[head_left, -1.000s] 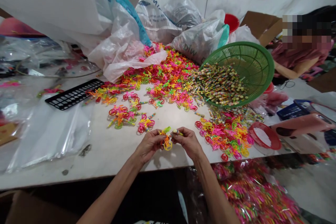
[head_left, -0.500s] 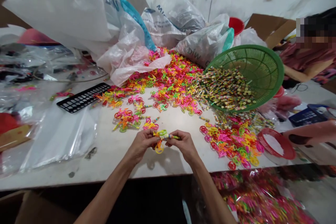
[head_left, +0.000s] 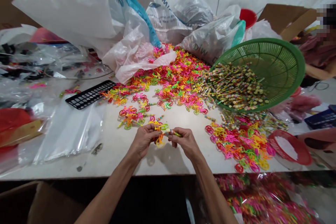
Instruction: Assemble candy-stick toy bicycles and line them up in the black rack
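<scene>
Near the front edge of the white table (head_left: 115,154), my left hand (head_left: 144,139) pinches a small yellow and green plastic bicycle toy (head_left: 160,139). My right hand (head_left: 185,141) is closed on a thin multicoloured candy stick (head_left: 173,133) and holds it against the toy. Small groups of plastic bicycles (head_left: 133,114) lie just beyond my hands. A bigger heap of them (head_left: 240,139) is to the right.
A large pile of neon plastic bicycles (head_left: 178,77) spreads from white plastic bags (head_left: 136,49). A tilted green basket (head_left: 273,66) spills candy sticks (head_left: 233,87). A black grid tray (head_left: 90,94), clear bags (head_left: 68,133) and a red basket (head_left: 288,147) lie around. A person sits at far right.
The view has shifted a little; my hands stay together on the toy. The candy stick has been pushed closer into the bicycle toy.
</scene>
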